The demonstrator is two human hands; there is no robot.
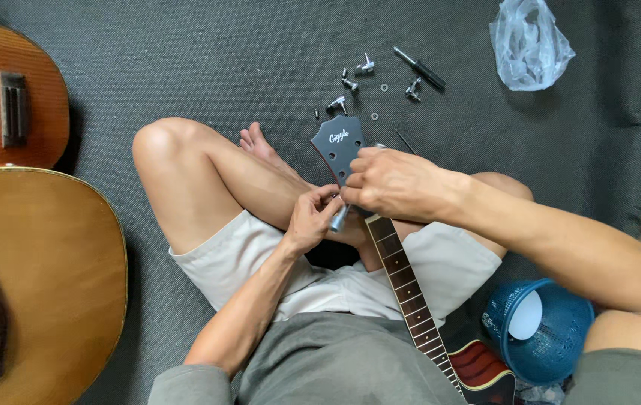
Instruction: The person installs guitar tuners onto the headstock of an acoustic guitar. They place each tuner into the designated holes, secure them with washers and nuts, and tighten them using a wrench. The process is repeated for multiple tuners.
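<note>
Looking down, I see the guitar neck (403,285) across my lap, its body cut off below. My right hand (391,184) covers the dark headstock (337,144), fingers clamped on its edge. My left hand (313,217) pinches a silver tuning peg (340,217), partly hidden. Loose pegs (350,84) lie beyond on open carpet (223,67).

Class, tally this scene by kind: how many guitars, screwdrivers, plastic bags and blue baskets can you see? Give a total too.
Guitars: 3
Screwdrivers: 1
Plastic bags: 1
Blue baskets: 1
Total: 6
</note>
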